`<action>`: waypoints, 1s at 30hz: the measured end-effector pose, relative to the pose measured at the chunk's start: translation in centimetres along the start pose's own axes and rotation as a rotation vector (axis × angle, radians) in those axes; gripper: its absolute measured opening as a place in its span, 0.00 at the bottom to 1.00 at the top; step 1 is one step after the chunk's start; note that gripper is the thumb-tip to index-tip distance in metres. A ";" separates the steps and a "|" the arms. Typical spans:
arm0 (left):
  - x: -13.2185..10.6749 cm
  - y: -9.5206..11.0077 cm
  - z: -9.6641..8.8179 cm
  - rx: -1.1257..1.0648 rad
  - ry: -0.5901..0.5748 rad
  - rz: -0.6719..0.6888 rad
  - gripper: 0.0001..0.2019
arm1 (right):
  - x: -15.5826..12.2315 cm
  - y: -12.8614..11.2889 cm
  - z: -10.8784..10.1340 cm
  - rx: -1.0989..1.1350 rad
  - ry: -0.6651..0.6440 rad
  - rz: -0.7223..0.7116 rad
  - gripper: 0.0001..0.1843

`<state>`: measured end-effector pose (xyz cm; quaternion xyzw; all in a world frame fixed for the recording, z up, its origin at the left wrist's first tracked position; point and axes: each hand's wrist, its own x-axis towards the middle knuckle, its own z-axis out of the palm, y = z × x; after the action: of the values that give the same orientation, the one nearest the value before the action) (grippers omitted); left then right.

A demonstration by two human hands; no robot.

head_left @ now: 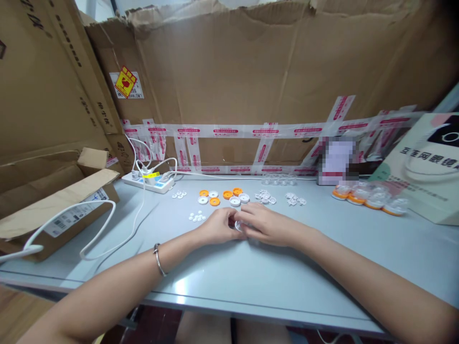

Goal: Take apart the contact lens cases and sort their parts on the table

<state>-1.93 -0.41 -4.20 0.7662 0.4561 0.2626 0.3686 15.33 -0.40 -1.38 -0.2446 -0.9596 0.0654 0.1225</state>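
My left hand (pixel 220 226) and my right hand (pixel 263 223) meet over the middle of the table. Between their fingers is a small white round part (pixel 238 226), mostly covered, so its exact kind does not show. Both hands are closed around it. Just beyond them lie orange and white round caps (pixel 214 201) in two groups. Small white discs (pixel 197 216) are to the left of my left hand, with more white discs (pixel 179 194) farther back. White gear-like pieces (pixel 264 196) lie past my right hand, beside another pile of small white pieces (pixel 295 199).
Several clear-domed assemblies with orange bases (pixel 369 198) stand at the right, by a printed box (pixel 423 172) and a blurred upright screen (pixel 336 161). Clear domes (pixel 278 179) line the back. A power strip (pixel 148 181), a white cable (pixel 111 203) and an open carton (pixel 60 210) occupy the left.
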 end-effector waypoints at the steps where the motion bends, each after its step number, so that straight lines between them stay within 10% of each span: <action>1: 0.0 0.0 0.0 -0.003 -0.009 0.000 0.11 | -0.1 0.2 -0.1 -0.008 -0.020 -0.030 0.10; 7: -0.1 0.4 -0.2 -0.017 -0.042 0.013 0.10 | -0.2 0.1 -0.2 -0.033 -0.051 -0.081 0.11; 13: -0.1 -0.2 0.0 -0.033 0.011 0.006 0.15 | 0.7 -0.7 1.3 0.172 0.065 0.450 0.15; 17: -0.1 -0.2 0.0 -0.052 -0.001 -0.018 0.15 | 0.8 -0.9 1.5 0.360 0.093 0.496 0.12; 25: -0.4 0.5 -0.1 -0.126 -0.008 -0.065 0.15 | 0.0 -0.6 -1.6 0.515 0.319 0.422 0.13; 30: -0.5 0.3 -0.2 -0.101 -0.026 -0.044 0.16 | -2.1 5.3 -2.9 0.582 0.713 0.641 0.20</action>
<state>-2.12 -0.85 -3.81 0.7399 0.4541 0.2672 0.4184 20.29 3.44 -0.03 -0.4871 -0.6787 0.2748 0.4759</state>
